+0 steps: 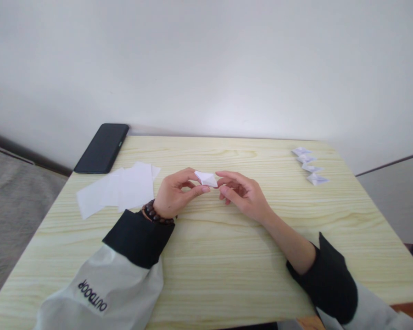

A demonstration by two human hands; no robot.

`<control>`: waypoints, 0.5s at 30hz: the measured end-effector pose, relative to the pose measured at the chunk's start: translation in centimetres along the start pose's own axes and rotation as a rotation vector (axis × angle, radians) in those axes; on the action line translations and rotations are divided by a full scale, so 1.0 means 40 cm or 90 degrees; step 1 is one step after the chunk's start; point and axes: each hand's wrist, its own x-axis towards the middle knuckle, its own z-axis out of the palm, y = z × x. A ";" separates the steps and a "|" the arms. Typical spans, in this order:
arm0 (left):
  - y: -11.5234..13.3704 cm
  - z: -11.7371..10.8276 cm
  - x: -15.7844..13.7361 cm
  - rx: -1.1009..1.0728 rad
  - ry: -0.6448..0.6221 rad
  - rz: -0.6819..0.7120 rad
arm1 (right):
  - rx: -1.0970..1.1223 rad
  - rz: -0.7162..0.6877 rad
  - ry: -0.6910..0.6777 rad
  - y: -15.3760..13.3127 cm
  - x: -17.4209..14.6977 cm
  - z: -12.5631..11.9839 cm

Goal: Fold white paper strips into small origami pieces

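A small white folded paper boat is held above the middle of the table, pinched between the thumb and fingers of my left hand. Close to the boat's right tip is my right hand, its thumb and index finger apart and the other fingers curled. Whether a right fingertip touches the paper is hard to make out. Dark beads circle my left wrist. Several similar folded paper boats stand in a row at the right of the table.
White paper sheets lie overlapping left of my left hand. A black phone or tablet rests at the table's back left corner. The pale wood-grain table meets a white wall behind. Grey fabric is beyond the left edge.
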 end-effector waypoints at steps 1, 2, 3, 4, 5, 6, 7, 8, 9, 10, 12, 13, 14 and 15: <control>-0.001 0.001 0.001 -0.034 -0.003 -0.026 | -0.027 -0.005 -0.008 -0.001 -0.001 0.000; -0.001 0.002 0.002 -0.063 -0.004 -0.046 | -0.052 -0.010 -0.011 -0.001 -0.001 0.000; 0.000 0.004 0.003 -0.085 -0.008 -0.064 | -0.072 -0.015 -0.010 -0.002 0.000 0.000; 0.002 0.006 0.003 -0.105 -0.014 -0.079 | -0.086 -0.019 -0.007 -0.003 0.000 0.001; 0.004 0.008 0.004 -0.123 -0.022 -0.092 | -0.097 -0.020 -0.004 -0.004 0.001 0.001; 0.005 0.010 0.004 -0.139 -0.030 -0.101 | -0.104 -0.020 -0.001 -0.004 0.001 0.001; 0.006 0.012 0.004 -0.155 -0.034 -0.107 | -0.109 -0.018 0.002 -0.005 0.002 0.001; 0.005 0.013 0.004 -0.168 -0.034 -0.109 | -0.112 -0.016 0.005 -0.005 0.002 0.002; 0.004 0.014 0.004 -0.179 -0.032 -0.112 | -0.113 -0.013 0.010 -0.005 0.002 0.002; 0.002 0.014 0.003 -0.186 -0.029 -0.116 | -0.114 -0.011 0.016 -0.005 0.002 0.002; -0.004 0.013 0.001 -0.190 -0.027 -0.125 | -0.115 -0.013 0.032 -0.004 0.001 0.002; -0.007 0.013 0.001 -0.191 -0.029 -0.128 | -0.115 -0.014 0.041 -0.003 0.001 0.002; -0.009 0.012 0.000 -0.192 -0.032 -0.129 | -0.113 -0.015 0.047 -0.002 0.000 0.002; -0.010 0.011 0.000 -0.191 -0.035 -0.131 | -0.109 -0.015 0.052 -0.001 0.000 0.002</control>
